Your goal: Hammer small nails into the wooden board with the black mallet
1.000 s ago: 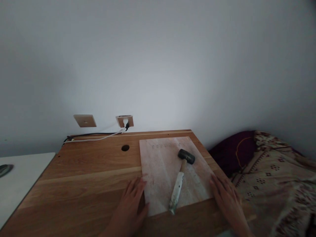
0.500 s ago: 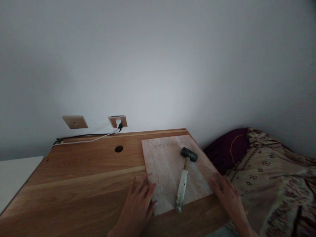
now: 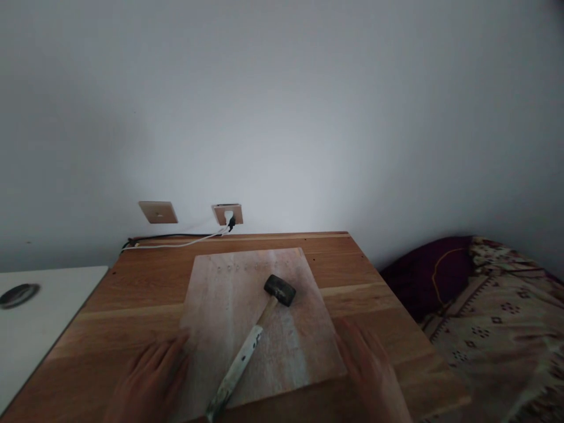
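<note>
left hand (image 3: 152, 376): open, fingers loosely extended at the left edge of the pale board (image 3: 220, 311), blurred | right hand (image 3: 370, 364): open, fingers extended along the right edge, blurred | pale board: flat on the wooden bench (image 3: 374, 305), between both hands | mallet (image 3: 254, 339): lying slantwise on it, dark head toward the wall (image 3: 286, 147)

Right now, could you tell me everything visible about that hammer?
The hammer has a dark, blocky head, perhaps rubber, and a handle that looks like bare wood near the head and marked, grimy white below. It lies diagonally on the pale board, head away and rightward, butt by the near edge. Neither left hand nor right hand touches it.
</note>
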`<state>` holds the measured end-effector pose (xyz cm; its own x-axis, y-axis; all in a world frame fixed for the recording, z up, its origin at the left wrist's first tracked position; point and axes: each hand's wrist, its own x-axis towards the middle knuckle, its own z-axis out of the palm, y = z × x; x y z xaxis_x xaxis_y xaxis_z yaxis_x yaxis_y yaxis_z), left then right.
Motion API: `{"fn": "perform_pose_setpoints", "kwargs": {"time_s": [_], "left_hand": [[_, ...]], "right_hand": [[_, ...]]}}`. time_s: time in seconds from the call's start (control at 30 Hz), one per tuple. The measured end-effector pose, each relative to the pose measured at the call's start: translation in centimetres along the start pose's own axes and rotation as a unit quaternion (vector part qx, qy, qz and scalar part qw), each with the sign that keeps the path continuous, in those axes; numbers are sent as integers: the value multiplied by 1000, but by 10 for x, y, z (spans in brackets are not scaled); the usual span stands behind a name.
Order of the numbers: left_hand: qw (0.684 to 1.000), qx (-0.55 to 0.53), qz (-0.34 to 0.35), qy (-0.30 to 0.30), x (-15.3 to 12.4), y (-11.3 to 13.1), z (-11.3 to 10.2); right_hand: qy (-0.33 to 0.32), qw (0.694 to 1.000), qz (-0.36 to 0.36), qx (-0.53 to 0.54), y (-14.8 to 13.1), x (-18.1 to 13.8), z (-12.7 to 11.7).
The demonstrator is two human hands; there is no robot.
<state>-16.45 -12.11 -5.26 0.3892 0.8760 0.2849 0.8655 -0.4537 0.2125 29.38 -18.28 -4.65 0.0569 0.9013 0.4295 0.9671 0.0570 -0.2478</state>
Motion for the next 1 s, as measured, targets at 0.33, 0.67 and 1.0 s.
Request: {"fn": "perform_pose_setpoints", "kwargs": {"time_s": [0.33, 0.67, 1.0], "left_hand": [[992, -45, -114, -5, 162, 4, -2], [987, -147, -60, -25, 196, -19, -5], [986, -120, -16, -112, 200, -16, 9]], "right_hand": [[-199, 979, -42, 20, -82, 210, 55], [-276, 954, -116, 33, -100, 229, 57], [-275, 952, -128, 39, -118, 243, 48]]}}
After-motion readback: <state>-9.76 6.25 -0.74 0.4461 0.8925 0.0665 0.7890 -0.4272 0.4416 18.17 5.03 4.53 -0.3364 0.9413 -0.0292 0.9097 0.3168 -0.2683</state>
